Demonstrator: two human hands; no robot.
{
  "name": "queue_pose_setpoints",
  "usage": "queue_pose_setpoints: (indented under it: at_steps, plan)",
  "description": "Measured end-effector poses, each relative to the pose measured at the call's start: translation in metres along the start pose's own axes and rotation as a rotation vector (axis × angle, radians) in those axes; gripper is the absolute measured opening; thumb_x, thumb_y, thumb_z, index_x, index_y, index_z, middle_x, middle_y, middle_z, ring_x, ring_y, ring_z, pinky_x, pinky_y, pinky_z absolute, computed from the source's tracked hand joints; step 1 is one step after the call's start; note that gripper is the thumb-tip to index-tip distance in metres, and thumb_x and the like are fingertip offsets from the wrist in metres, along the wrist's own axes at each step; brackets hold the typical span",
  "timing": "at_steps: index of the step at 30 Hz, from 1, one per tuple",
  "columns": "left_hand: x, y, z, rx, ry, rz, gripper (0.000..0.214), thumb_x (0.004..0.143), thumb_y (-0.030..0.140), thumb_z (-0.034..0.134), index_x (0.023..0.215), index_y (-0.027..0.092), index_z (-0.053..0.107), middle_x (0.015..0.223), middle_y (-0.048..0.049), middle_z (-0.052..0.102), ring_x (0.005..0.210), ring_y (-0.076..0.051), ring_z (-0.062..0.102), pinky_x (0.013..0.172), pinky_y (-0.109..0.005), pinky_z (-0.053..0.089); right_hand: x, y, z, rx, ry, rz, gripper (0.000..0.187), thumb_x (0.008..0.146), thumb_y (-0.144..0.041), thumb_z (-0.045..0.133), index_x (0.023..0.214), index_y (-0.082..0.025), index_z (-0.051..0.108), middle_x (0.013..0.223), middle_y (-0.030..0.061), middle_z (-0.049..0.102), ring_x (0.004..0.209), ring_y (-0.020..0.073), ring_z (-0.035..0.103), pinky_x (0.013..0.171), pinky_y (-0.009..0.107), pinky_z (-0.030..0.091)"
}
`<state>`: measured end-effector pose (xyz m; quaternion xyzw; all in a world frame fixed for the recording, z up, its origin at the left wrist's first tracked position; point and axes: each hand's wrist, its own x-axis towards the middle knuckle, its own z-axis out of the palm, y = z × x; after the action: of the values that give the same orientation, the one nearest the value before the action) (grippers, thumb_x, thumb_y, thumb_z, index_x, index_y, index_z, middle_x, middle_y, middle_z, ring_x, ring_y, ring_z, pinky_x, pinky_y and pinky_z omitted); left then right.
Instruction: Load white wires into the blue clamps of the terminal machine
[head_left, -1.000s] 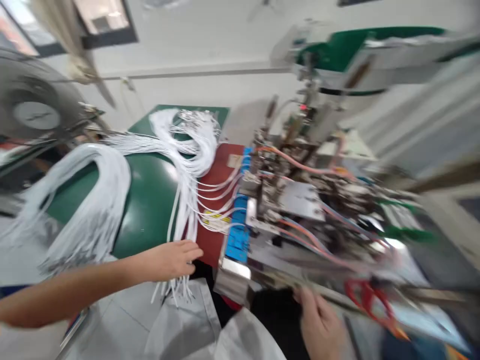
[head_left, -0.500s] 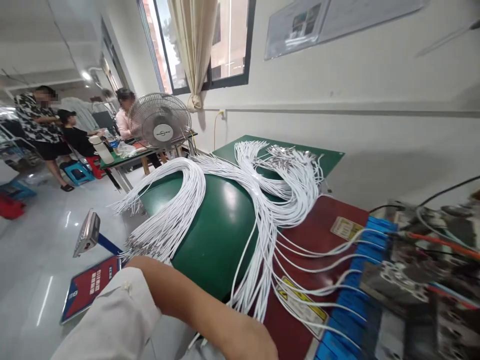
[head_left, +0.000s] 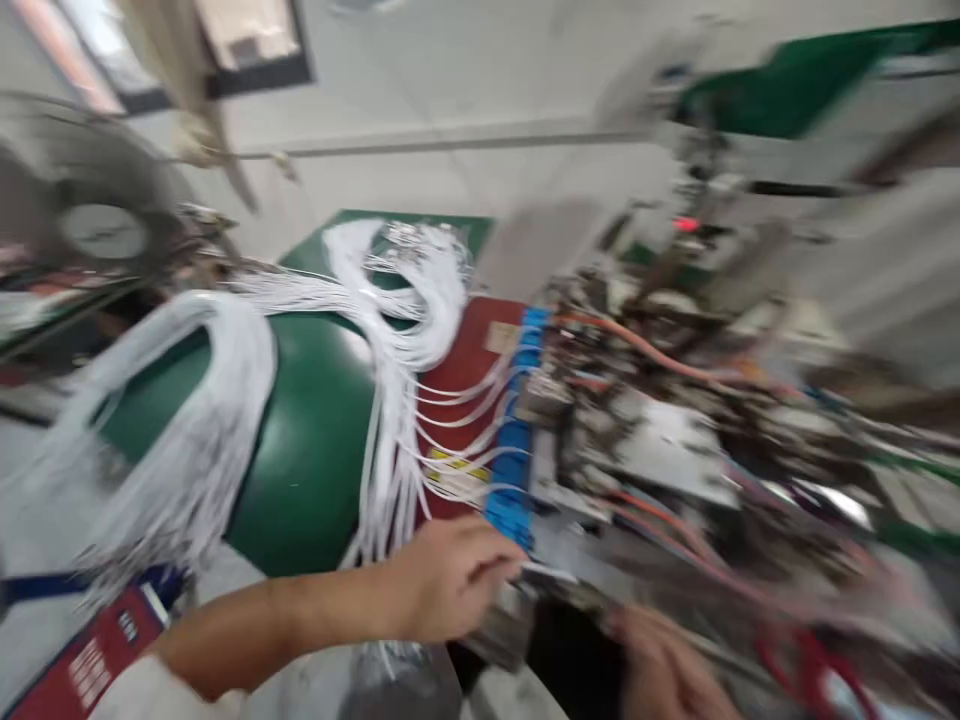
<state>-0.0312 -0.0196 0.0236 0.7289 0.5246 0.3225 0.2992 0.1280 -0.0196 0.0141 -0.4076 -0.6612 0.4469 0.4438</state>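
Note:
My left hand (head_left: 442, 578) is closed in a pinch at the near end of the blue comb-like holder (head_left: 511, 440). A short white cable (head_left: 551, 571) sticks out to the right from its fingertips. Lower right, my right hand (head_left: 667, 665) is smeared by motion beside the metal machine, and its fingers cannot be made out. A row of white cables runs from the slots of the blue holder across the dark red plate to a thick bundle of white cables (head_left: 390, 440) left of it.
Another looped bundle of white cables (head_left: 240, 370) hangs over the green table (head_left: 315, 440) on the left. A machine with orange tubes (head_left: 645, 350) fills the right side. Red-handled scissors (head_left: 810, 665) lie lower right. A large fan (head_left: 101, 230) stands far left.
The view has swung right, bringing the machine into sight. My left hand has come into view at the blue holder, pinching a cable. My right hand has appeared at the lower right.

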Motion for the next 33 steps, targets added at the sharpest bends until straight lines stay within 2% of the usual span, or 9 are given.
queue_pose_setpoints:
  at_steps: [2,5,8,13,18,22,27,31,33]
  plan:
    - [0.007,-0.003,0.008,-0.091,0.029,-0.062,0.022,0.087,0.02,0.043,0.096,0.018,0.063,0.087,-0.0064,0.065,0.081,-0.015,0.061,0.076,-0.024,0.048,-0.008,0.028,-0.023,-0.065,0.228,0.042,0.028,0.083,-0.04,0.049,0.079,-0.019,0.068,0.079,0.0047,0.066,0.072,0.0176,0.062,0.063,0.027,0.053]
    - [0.014,-0.01,0.021,-0.11,-0.005,-0.088,0.022,0.086,0.02,0.044,0.097,0.019,0.063,0.087,-0.006,0.064,0.082,-0.015,0.061,0.075,-0.025,0.049,-0.002,0.054,-0.026,-0.021,0.342,0.114,0.017,0.078,-0.031,0.057,0.086,-0.019,0.067,0.082,0.0069,0.066,0.072,0.0182,0.063,0.062,0.029,0.053]
    - [0.014,-0.013,0.03,-0.056,-0.048,-0.07,0.023,0.086,0.021,0.044,0.101,0.021,0.062,0.092,-0.006,0.064,0.084,-0.016,0.061,0.076,-0.025,0.049,0.01,0.054,-0.019,0.044,0.335,0.164,0.013,0.079,-0.026,0.056,0.078,-0.019,0.067,0.076,0.0046,0.065,0.069,0.0157,0.062,0.062,0.027,0.051]
    - [0.014,-0.013,0.041,0.04,-0.016,0.0,0.036,0.088,0.022,0.041,0.123,0.021,0.05,0.09,-0.0062,0.065,0.079,-0.015,0.061,0.074,-0.026,0.051,0.016,0.045,-0.016,0.095,0.189,0.204,0.014,0.078,-0.025,0.057,0.072,-0.018,0.067,0.069,0.0031,0.066,0.064,0.0142,0.06,0.061,0.026,0.049]
    - [0.017,-0.018,0.048,-0.076,0.049,-0.08,0.028,0.087,0.021,0.042,0.106,0.021,0.062,0.086,-0.0048,0.064,0.069,-0.012,0.061,0.066,-0.023,0.053,0.015,0.051,-0.01,0.297,0.323,0.335,0.023,0.082,-0.034,0.051,0.081,-0.016,0.066,0.062,0.0017,0.063,0.055,0.0124,0.057,0.053,0.024,0.048]
    - [0.016,-0.02,0.049,-0.205,0.039,-0.265,0.02,0.084,0.026,0.05,0.093,0.021,0.067,0.084,-0.0032,0.066,0.063,-0.012,0.062,0.058,-0.022,0.053,0.015,0.048,-0.011,0.08,0.267,0.209,0.015,0.079,-0.028,0.055,0.071,-0.018,0.064,0.067,0.0028,0.063,0.063,0.0141,0.057,0.058,0.025,0.046]
    - [0.015,-0.018,0.045,-0.092,0.062,-0.148,0.017,0.08,0.022,0.053,0.087,0.022,0.069,0.085,-0.0039,0.068,0.078,-0.016,0.063,0.073,-0.027,0.052,0.02,0.042,-0.015,-0.161,0.137,0.043,0.015,0.081,-0.022,0.052,0.068,-0.018,0.06,0.066,0.002,0.06,0.064,0.0141,0.054,0.062,0.025,0.043]
    - [0.015,-0.018,0.047,-0.203,0.114,-0.288,0.017,0.08,0.026,0.054,0.087,0.02,0.068,0.08,-0.0029,0.067,0.064,-0.013,0.062,0.062,-0.024,0.053,0.017,0.046,-0.006,0.024,0.307,0.188,0.017,0.085,-0.024,0.047,0.075,-0.018,0.06,0.069,0.0011,0.059,0.064,0.0128,0.055,0.06,0.024,0.045]
    - [0.015,-0.018,0.049,-0.287,0.106,-0.367,0.018,0.08,0.028,0.054,0.088,0.019,0.067,0.08,-0.0029,0.067,0.062,-0.013,0.062,0.06,-0.023,0.053,0.014,0.047,0.0,0.07,0.362,0.18,0.014,0.084,-0.022,0.049,0.08,-0.018,0.062,0.076,0.0026,0.06,0.072,0.0138,0.058,0.066,0.025,0.047]
